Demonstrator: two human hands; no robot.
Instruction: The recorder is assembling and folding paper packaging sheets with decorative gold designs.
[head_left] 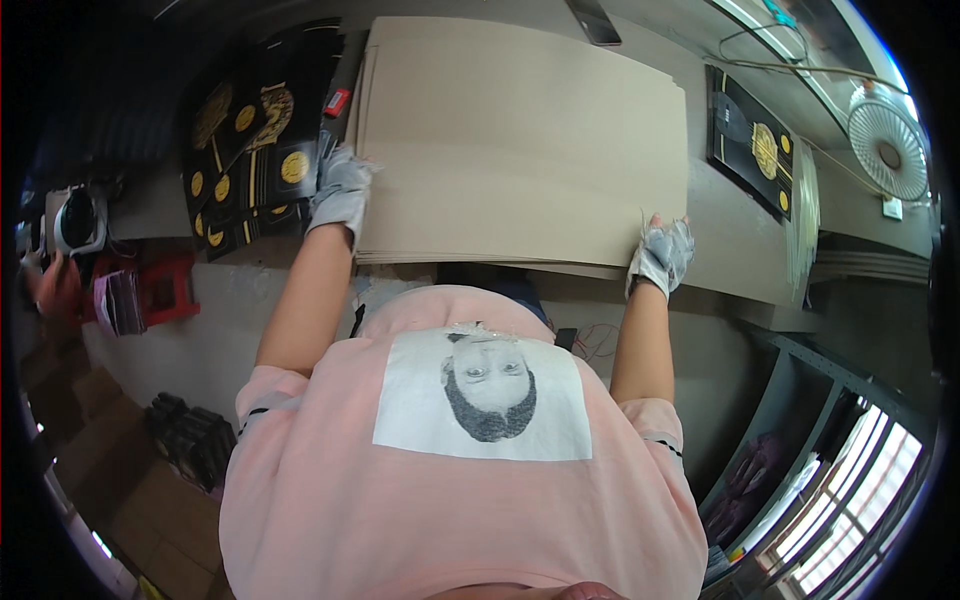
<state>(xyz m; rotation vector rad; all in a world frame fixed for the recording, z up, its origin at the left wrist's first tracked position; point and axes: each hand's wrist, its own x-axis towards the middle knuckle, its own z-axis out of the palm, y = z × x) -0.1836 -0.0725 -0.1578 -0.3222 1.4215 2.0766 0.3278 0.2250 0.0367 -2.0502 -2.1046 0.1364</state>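
A stack of large greyish-brown cardboard sheets (520, 140) lies on the table in front of me, its edges slightly uneven at the left and far right. My left hand (343, 190), in a grey-white glove with bare fingertips, is closed at the left edge of the sheets. At the near right corner, my right hand (662, 252), gloved the same way, has its fingers bent around the edge. Parts of the fingers of both hands are hidden, so how many sheets they grip cannot be told.
Black printed sheets with gold designs (260, 140) lie left of the stack, near a small red object (337, 102). More black-and-gold pieces (755, 140) lie at the right. A phone (594, 20) is at the far edge, a white fan (888, 145) at far right, a red stool (168, 288) at left.
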